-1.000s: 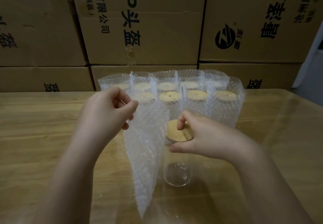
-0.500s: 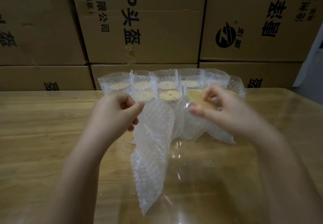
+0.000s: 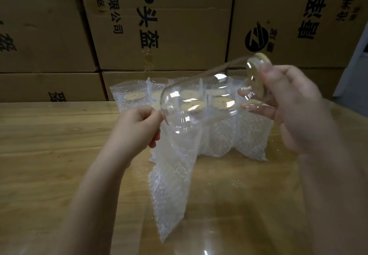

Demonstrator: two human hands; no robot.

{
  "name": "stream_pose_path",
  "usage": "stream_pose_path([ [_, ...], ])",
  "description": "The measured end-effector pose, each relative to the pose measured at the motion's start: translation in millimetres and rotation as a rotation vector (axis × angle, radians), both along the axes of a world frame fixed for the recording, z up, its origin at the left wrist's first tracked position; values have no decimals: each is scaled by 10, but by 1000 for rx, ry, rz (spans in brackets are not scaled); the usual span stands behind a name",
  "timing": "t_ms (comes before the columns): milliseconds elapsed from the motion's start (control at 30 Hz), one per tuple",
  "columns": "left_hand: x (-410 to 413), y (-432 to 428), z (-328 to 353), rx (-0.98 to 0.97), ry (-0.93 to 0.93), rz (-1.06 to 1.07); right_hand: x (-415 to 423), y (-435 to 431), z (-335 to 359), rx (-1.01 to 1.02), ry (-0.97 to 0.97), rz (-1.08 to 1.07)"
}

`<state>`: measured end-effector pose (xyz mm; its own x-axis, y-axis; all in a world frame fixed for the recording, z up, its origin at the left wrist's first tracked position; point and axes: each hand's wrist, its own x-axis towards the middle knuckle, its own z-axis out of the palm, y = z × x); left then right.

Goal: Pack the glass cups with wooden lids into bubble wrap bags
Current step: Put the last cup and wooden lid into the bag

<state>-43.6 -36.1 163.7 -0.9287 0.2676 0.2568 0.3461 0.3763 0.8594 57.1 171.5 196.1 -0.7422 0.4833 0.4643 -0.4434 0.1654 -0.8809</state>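
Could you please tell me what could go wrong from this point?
1. The right hand holds the glass cup tilted almost sideways by its wooden lid end, above the table; a slip could drop it.
2. The left hand pinches only one edge of the bubble wrap bag, so the cup's base may catch on the mouth.
3. The packed cups stand just behind and could be knocked.

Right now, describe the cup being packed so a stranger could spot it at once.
In front of the stacked cardboard boxes, on the wooden table, stands a cluster of bagged cups. Over it, the right hand holds one glass cup near its wooden lid. Unlike the rest it is bare and tilted.
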Motion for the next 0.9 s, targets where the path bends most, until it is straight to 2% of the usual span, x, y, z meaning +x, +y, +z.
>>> stream_pose_path([
  [133,-52,-44,1,77,-62,-25,-10,-42,-25,194,-85,-68],
  [300,-33,28,-26,89,-18,-69,-6,-113,-55,371,-107,-126],
  [467,-71,55,-74,104,14,-85,61,-110,-12,381,-73,-139],
  [600,-102,85,-82,216,-78,-97,90,-38,25,270,3,-103],
  [700,-87,99,-61,367,-129,-151,79,-9,25,242,-28,-31],
  [900,31,204,-59,396,-103,-245,23,-176,-51,454,-163,-1],
])
